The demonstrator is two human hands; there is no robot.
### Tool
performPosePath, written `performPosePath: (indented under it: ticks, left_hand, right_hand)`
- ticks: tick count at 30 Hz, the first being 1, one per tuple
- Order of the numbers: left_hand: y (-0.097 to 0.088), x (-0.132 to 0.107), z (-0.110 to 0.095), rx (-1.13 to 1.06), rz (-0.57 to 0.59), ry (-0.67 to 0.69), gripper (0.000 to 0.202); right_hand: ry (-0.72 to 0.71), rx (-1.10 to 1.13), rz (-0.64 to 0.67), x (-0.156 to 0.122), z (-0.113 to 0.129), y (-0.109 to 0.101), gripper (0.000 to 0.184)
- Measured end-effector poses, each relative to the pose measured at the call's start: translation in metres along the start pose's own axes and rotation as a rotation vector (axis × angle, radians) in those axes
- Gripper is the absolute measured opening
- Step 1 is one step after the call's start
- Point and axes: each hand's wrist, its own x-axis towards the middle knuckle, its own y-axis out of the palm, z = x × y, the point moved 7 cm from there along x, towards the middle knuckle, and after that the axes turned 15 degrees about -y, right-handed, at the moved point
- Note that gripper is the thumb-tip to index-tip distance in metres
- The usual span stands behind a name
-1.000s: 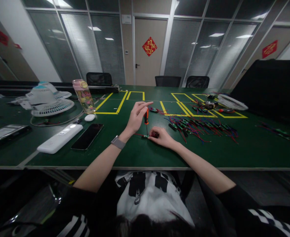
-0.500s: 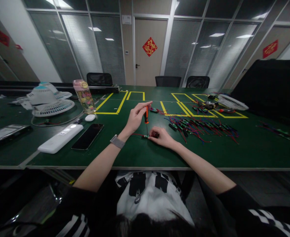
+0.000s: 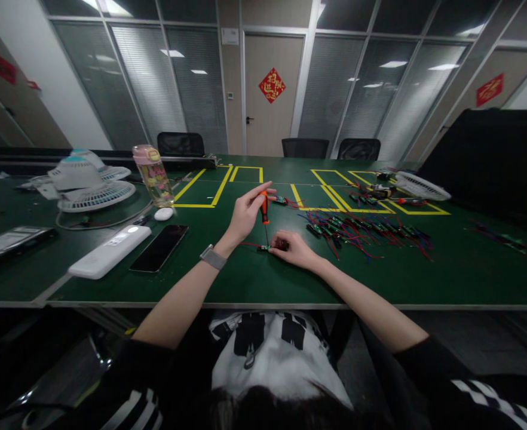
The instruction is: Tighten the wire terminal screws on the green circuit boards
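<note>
An orange and black screwdriver (image 3: 264, 210) stands nearly upright, its handle gripped by my left hand (image 3: 245, 214). Its thin shaft runs down to a small green circuit board (image 3: 263, 248) lying on the green table. A red wire trails leftward from the board. My right hand (image 3: 296, 248) rests on the table, fingers curled and pinching the board's right end. Something dark and reddish shows inside the curl of those fingers, too small to make out.
Right of my hands lies a heap of wired circuit boards (image 3: 366, 228). To the left are a black phone (image 3: 159, 248), a long white device (image 3: 110, 251), a pink-lidded bottle (image 3: 153, 176) and a white fan (image 3: 95, 190). A large black object (image 3: 496, 161) stands at right.
The screwdriver's handle has tipped slightly to the left, and my left hand's fingers have shifted a little around it. My right hand and the board stay where they were.
</note>
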Motion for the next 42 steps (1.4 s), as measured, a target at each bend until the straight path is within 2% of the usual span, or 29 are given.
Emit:
performPosePath:
  ticks: [2,7,9,12,14,19,21,25,31,37,42]
  left_hand:
    - [0.001,0.0,0.002,-0.014,-0.001,-0.01,0.031]
    - [-0.005,-0.004,-0.003,0.142,-0.15,0.065,0.018]
    - [-0.003,-0.003,-0.004,0.129,-0.111,0.069,0.023]
    - [0.005,-0.002,-0.001,0.028,0.024,0.027,0.033]
    - [0.007,-0.003,0.0,0.011,0.035,0.014,0.033]
    - [-0.001,-0.009,-0.008,0.199,-0.156,0.117,0.02]
    - [0.001,-0.01,-0.01,0.195,-0.121,0.121,0.022]
    - [0.01,-0.008,-0.005,0.067,0.04,0.044,0.033]
    - [0.004,-0.01,-0.007,0.163,-0.092,0.107,0.021]
    - [0.011,-0.006,-0.003,-0.003,0.085,0.009,0.034]
    - [0.009,-0.009,-0.004,0.079,-0.013,0.054,0.028]
  right_hand:
    - [0.004,-0.001,-0.004,0.0,0.0,0.0,0.009]
    - [-0.002,0.004,-0.011,0.0,0.001,-0.001,0.009]
    - [-0.002,0.003,-0.012,0.0,0.001,-0.001,0.009]
    - [-0.001,0.001,-0.007,0.0,0.0,0.0,0.009]
    - [-0.005,0.0,-0.004,0.0,0.0,0.0,0.008]
    - [-0.012,-0.006,-0.003,0.0,-0.001,0.0,0.009]
    - [-0.008,-0.006,-0.006,0.0,-0.001,0.0,0.009]
    - [0.007,0.001,-0.008,0.0,-0.002,0.0,0.01]
    - [-0.005,-0.005,-0.009,0.001,0.001,-0.001,0.011]
    - [0.009,0.008,-0.008,0.0,0.0,-0.001,0.009]
    - [0.042,0.019,-0.011,-0.001,-0.003,0.0,0.013]
